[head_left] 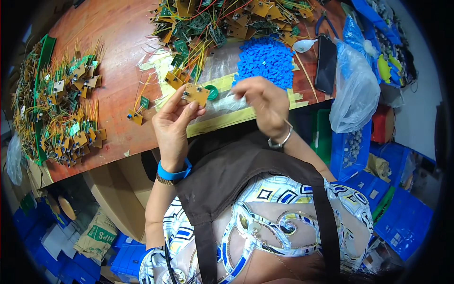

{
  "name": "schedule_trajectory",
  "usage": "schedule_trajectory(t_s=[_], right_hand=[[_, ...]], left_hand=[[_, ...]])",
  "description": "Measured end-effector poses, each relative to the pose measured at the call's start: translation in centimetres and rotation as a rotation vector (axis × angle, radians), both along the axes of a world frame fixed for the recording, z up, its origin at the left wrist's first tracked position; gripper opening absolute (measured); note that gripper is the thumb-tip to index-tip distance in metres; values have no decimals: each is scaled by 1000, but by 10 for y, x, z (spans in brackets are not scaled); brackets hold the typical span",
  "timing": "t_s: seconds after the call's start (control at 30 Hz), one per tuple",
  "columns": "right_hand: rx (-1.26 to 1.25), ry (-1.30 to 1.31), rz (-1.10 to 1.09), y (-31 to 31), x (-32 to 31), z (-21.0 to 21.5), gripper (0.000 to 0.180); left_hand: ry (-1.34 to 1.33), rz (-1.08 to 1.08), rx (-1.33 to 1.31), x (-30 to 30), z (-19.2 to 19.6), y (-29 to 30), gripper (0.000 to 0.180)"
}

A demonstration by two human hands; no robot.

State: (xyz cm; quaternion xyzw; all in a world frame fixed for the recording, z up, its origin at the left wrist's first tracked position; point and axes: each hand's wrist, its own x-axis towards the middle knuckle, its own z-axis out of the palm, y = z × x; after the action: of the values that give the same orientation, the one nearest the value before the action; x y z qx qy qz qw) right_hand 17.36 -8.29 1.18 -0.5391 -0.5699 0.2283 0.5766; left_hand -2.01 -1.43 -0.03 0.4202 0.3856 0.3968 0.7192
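At the far left, a dense bank of wired circuit boards is lying along the outer side of a green strip. Just right of the strip, two clusters of tan-and-green boards are sitting on the reddish-brown tabletop, their thin wires sticking upward. Farther right, a small tan board is lying near a small green board.

The left hand, with a blue wristband below it, is closing its thumb and fingertips on a tan circuit board — pinching it by its left and lower edges, above the taped near part of the table. A round green cap is showing just beside that board's right edge, and a large heap of wired boards is spreading behind.

The right hand is hanging with its fingers partly curled and loosely apart, blurred at the tips — whether it is holding anything, I cannot tell. A silver bangle is circling its wrist. Just beyond it, a pile of small blue plastic pieces is covering the table. Farther right, a black smartphone is lying below dark-handled pliers, and a clear plastic bag is hanging over the table's edge.
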Motion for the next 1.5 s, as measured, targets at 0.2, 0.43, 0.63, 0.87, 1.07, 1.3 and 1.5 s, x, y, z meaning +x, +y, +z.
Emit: schedule_trajectory(t_s=[0.2,0.43,0.63,0.87,1.07,1.3,1.5], right_hand=[[-16,-604,-223,20,27,-29,16],[-113,-872,-233,30,25,-36,16],[38,-564,-214,30,13,-13,21],[215,-557,-78,29,-19,6,29],[212,-626,-98,29,-22,4,26],[181,-514,-119,28,-23,3,27],[147,-480,-114,28,-24,4,26]], left_hand=[[34,8,50,-1,-2,-2,43],[37,-3,88,4,0,-4,43],[-19,-14,33,8,-3,-3,43],[-74,-73,61,14,-4,-5,41],[-18,-69,-2,14,-3,-6,41],[-92,-75,0,15,-4,-7,39],[-100,-90,-5,16,0,-7,36]])
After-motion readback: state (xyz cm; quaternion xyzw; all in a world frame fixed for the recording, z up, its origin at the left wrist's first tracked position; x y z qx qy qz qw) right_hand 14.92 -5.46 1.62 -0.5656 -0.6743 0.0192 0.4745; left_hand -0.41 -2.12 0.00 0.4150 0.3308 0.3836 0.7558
